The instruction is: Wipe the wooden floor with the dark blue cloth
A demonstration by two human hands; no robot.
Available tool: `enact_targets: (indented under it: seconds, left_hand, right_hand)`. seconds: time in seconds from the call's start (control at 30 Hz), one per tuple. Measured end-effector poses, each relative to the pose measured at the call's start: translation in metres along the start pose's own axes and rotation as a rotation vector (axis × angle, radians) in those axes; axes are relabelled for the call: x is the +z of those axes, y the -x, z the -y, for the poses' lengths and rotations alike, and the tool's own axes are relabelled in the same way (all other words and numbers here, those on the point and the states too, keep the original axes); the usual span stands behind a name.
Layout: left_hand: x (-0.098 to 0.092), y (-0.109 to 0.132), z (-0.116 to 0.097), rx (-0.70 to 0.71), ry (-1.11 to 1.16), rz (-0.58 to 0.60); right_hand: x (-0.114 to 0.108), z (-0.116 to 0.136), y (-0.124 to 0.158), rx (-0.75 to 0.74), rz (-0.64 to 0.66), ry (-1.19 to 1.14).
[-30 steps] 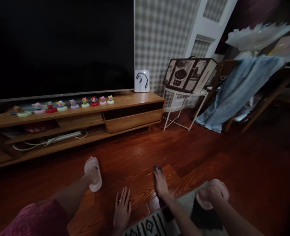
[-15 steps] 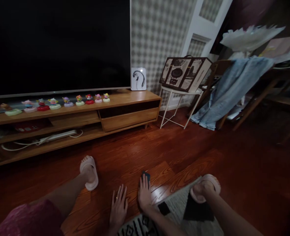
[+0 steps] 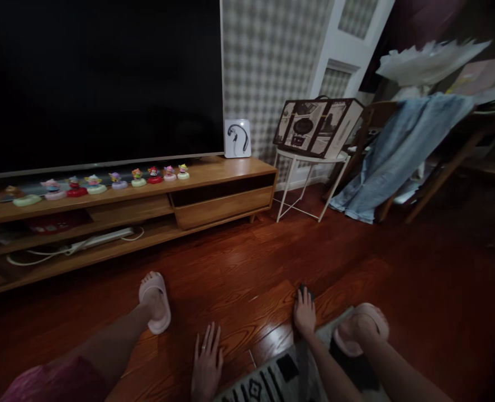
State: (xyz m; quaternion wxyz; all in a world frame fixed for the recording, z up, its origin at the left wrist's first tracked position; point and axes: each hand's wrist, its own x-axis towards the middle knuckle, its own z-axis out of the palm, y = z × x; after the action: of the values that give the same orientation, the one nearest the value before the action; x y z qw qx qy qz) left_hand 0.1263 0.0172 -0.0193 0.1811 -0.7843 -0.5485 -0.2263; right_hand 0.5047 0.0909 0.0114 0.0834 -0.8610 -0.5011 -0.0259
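Observation:
My left hand lies flat on the wooden floor, fingers spread, a ring on one finger and nothing in its grip. To its right, my right hand presses down on a small dark flat object on the floor. The fingers cover most of that object and only its dark edge shows past the fingertips, so I cannot tell its kind. Just below both hands is the edge of a patterned rug. The right forearm reaches across this rug.
Two feet in pale slippers, left slipper and right slipper, flank the hands. Ahead stands a wooden TV cabinet with several small figurines and a television. A suitcase-like box rests on a white side table; jeans hang nearby.
My right hand has slid right across the floor with the dark object under its fingers. My left hand stays nearly in place. The view has shifted slightly.

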Motion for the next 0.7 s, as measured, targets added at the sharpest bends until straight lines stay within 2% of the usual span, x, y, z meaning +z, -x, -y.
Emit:
enact_targets:
  seconds: [0.07, 0.17, 0.23, 0.33, 0.4, 0.47, 0.53, 0.6, 0.7]
  left_hand:
    - [-0.001, 0.000, 0.000, -0.005, 0.014, 0.001]
    - [-0.002, 0.000, 0.000, -0.005, 0.042, 0.017]
    - [-0.003, 0.000, 0.000, -0.007, 0.050, 0.028]
    - [-0.002, 0.001, 0.000, -0.008, 0.042, 0.035]
    - [0.001, 0.003, 0.000, -0.013, 0.038, 0.038]
    - [0.005, 0.004, -0.001, -0.019, 0.036, 0.043]
    - [0.009, 0.005, 0.000, -0.024, 0.032, 0.038]
    - [0.011, 0.005, 0.000, -0.023, 0.033, 0.019]
    - [0.011, 0.005, 0.001, -0.014, 0.038, 0.003]
  right_hand:
    - [0.001, -0.003, 0.008, 0.086, -0.031, 0.027]
    - [0.006, 0.030, 0.040, 0.136, -0.039, 0.055]
    - [0.014, 0.067, 0.073, 0.022, 0.005, 0.021]
    - [0.029, 0.120, 0.129, -0.259, 0.098, -0.099]
    - [0.040, 0.145, 0.160, -0.407, 0.127, -0.169]
    - [0.046, 0.157, 0.172, -0.517, 0.146, -0.211]
    - [0.044, 0.156, 0.158, -0.598, 0.164, -0.234]
    - [0.032, 0.138, 0.123, -0.589, 0.157, -0.227]
    - [0.007, 0.087, 0.053, -0.343, 0.116, -0.153]
